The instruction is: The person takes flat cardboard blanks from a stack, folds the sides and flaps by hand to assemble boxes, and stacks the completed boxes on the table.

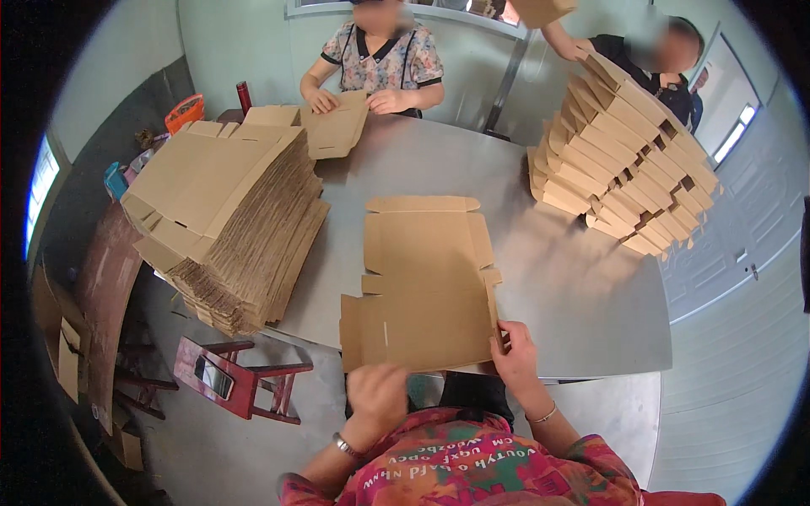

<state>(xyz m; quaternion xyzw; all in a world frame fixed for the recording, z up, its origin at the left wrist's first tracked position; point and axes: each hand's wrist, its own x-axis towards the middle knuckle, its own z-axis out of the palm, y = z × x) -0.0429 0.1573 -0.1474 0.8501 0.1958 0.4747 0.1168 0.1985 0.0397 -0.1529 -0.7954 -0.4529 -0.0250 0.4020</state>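
Observation:
A flat, die-cut cardboard box blank (430, 278) lies open on the metal table in front of me, with its flaps spread and a slit near its left side. My right hand (516, 358) pinches the near right side flap, which stands partly up. Close to the near left corner is my left hand (377, 395), curled and smeared by motion; whether it touches the cardboard or holds anything is unclear.
A tall stack of flat blanks (219, 194) stands at left, and folded boxes (624, 160) are piled at right. Across the metal table (582, 312), one person handles a cardboard piece (337, 126); another stands behind the pile. A phone (214, 377) rests on a red stool (240, 401).

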